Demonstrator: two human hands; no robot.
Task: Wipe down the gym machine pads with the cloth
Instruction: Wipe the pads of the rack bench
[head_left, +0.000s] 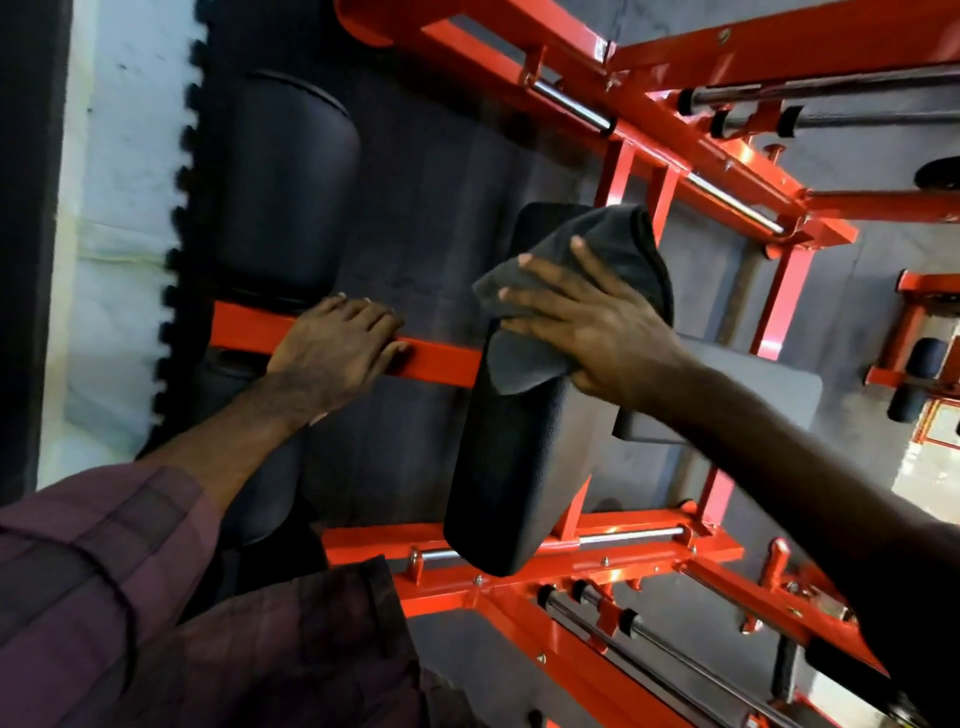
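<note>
Head view: right hand (597, 322) flat on cloth (613, 260) (over pad (519, 467)), left hand (332, 348) gripping orange bar (441, 361).

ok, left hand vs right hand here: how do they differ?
The left hand rests bare on the orange frame bar; the right hand presses the dark cloth against the black pad. Left fingers curl over the bar; right fingers spread flat. Both touch the machine.
</note>
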